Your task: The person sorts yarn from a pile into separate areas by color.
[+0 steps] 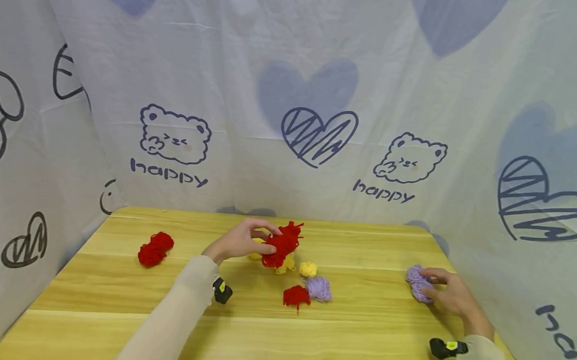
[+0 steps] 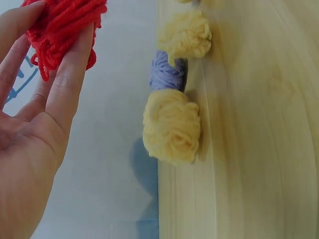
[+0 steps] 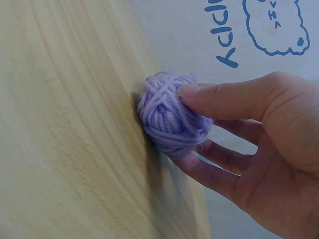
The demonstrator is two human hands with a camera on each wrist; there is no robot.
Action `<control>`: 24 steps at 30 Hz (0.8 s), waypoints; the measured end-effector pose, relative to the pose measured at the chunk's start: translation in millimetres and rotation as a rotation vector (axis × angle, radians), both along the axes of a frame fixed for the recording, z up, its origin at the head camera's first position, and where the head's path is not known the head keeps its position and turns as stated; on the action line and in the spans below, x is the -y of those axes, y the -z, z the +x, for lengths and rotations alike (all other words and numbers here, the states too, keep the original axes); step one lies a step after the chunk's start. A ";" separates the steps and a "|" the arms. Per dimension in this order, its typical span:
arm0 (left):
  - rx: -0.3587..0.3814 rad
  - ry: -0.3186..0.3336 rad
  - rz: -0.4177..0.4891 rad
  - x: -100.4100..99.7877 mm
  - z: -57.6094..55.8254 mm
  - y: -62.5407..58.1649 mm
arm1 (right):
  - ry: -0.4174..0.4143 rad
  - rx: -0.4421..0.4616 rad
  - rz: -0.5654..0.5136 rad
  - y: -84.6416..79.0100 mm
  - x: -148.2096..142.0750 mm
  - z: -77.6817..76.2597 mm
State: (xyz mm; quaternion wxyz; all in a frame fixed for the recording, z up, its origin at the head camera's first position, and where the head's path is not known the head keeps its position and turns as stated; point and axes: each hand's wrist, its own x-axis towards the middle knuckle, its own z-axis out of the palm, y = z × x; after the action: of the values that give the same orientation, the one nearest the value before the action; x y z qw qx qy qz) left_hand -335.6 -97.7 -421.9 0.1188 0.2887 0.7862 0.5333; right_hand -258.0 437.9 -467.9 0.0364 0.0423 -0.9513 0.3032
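My left hand (image 1: 244,240) holds a red yarn bundle (image 1: 283,245) between thumb and fingers, raised above the middle of the table. Loose strands stick out of that bundle (image 2: 65,30) in the left wrist view. Beneath it, partly covered, lies yellow yarn (image 1: 288,264). Over at the right side, my right hand (image 1: 452,297) pinches a purple yarn bundle (image 1: 418,283), thumb on one side and fingers on the other. The right wrist view shows this purple bundle (image 3: 172,114) at the tabletop; whether it touches the wood I cannot tell.
Near the middle lie a small yellow yarn ball (image 1: 308,269), a purple one (image 1: 318,289) and a small red one (image 1: 296,296). Another red bundle (image 1: 156,248) sits at the left on the wooden table (image 1: 359,339). A printed white curtain (image 1: 241,162) hangs behind and at the sides.
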 end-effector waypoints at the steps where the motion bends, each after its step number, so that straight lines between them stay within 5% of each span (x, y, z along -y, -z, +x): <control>1: 0.003 -0.001 0.001 2.0 0.3 0.1 | 0.000 -0.002 0.001 -0.1 -0.1 0.0; 24: 0.003 -0.106 -0.066 62.0 9.3 4.4 | -0.021 -0.013 -0.005 -1.1 -0.2 0.3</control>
State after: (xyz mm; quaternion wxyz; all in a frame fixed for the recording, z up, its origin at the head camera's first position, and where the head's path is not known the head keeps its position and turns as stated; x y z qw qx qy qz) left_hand -326.2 -159.7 -426.3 0.1011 0.2418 0.8174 0.5131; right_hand -257.7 438.0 -466.7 0.0394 0.0542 -0.9498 0.3056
